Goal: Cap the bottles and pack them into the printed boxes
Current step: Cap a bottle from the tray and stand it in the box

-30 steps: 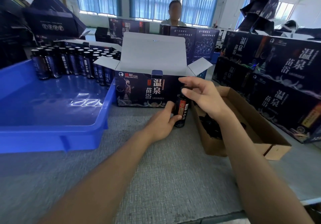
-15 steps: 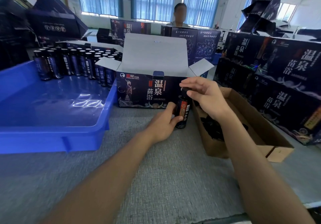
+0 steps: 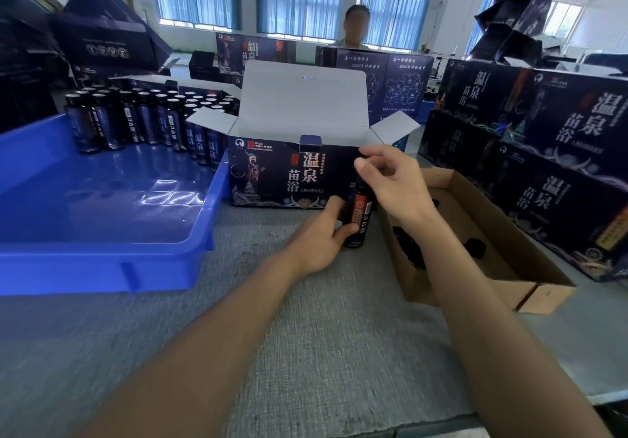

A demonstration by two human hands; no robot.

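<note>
Capping underway: the left hand has its grip closed around one bottle standing on the worktop, right hand pinching its top. Many bottles wait far left; printed box open.

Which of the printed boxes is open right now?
The printed box directly behind the hands, beside the blue tray: its white lid flap stands upright, while the stacked boxes at right are closed.

Both forearms bare, no sleeves; left hand, right hand ungloved.
</note>
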